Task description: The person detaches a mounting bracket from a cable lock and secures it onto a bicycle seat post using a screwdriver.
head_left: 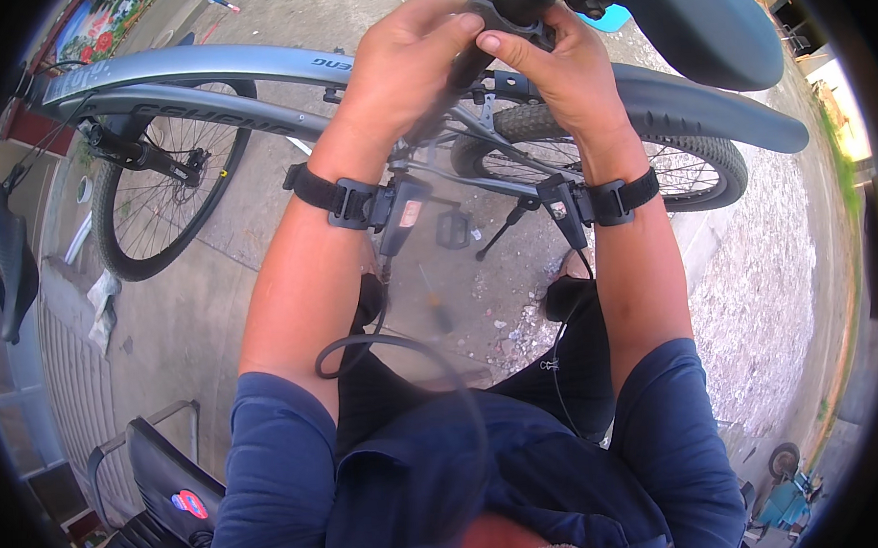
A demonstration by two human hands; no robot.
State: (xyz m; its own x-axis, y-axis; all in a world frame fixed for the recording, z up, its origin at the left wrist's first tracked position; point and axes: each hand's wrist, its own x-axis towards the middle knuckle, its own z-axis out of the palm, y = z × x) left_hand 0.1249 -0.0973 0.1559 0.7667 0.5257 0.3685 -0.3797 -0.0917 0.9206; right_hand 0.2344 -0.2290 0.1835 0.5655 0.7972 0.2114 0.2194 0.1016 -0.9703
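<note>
In front of me a grey bicycle (253,62) stands sideways, its front end to my left. Both my hands meet at its black seat post (530,1), just below the black saddle (703,27). My left hand (415,55) is closed round a black fitting (494,15) on the post, thumb on top. From the other side my right hand (572,72) grips the same fitting, its thumb almost touching the left one. The hidden fingertips and the far side of the fitting do not show. Each wrist wears a black strap with a small device and cable.
Below the saddle a black rear mudguard (706,110) sticks out over the rear wheel (733,173). The kickstand (501,230) and a pedal (453,229) are low, near my feet. A black chair (174,481) stands at lower left, a teal machine (784,504) at lower right.
</note>
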